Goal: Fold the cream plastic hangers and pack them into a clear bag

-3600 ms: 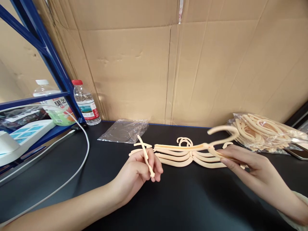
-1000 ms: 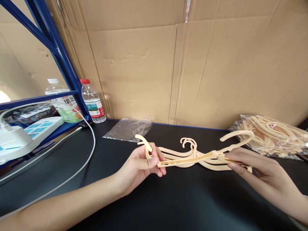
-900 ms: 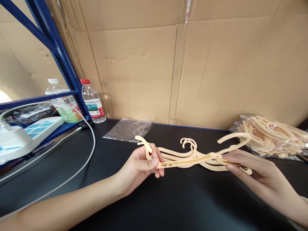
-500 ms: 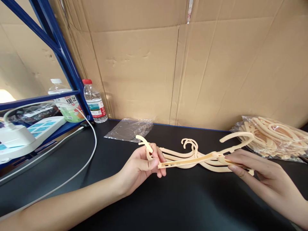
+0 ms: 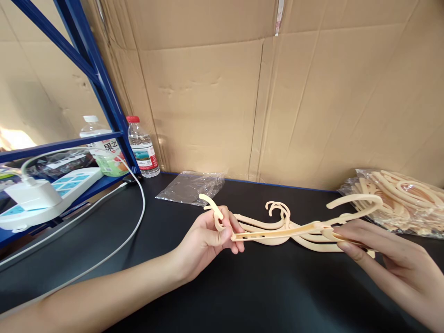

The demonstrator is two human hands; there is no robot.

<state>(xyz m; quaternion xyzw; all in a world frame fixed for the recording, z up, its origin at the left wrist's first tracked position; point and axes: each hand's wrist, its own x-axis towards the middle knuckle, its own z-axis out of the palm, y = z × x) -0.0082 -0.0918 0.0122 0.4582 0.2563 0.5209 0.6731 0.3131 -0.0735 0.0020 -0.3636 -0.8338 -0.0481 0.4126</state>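
Note:
My left hand is closed, pinching the left end of a cream plastic clothes hanger between thumb and fingers. A curved end piece rises above that grip. Closed round the same hanger at its right part is my right hand, thumb below and fingers on top. The hanger's large hook sticks up and curls back to the left over the right hand's fingertips. Just behind the held hanger, several similar hangers lie stacked on the black table, their hooks pointing away from me. My right fingers hide part of the held hanger.
A clear bag of cream hangers lies back right. An empty clear plastic bag rests near the cardboard wall. A red-capped water bottle, blue rack, power strip and white cable are at left.
The view has turned slightly, so everything sits a little farther right. My right hand and the hanger's hook have shifted slightly more to the right. Both hands keep their hold.

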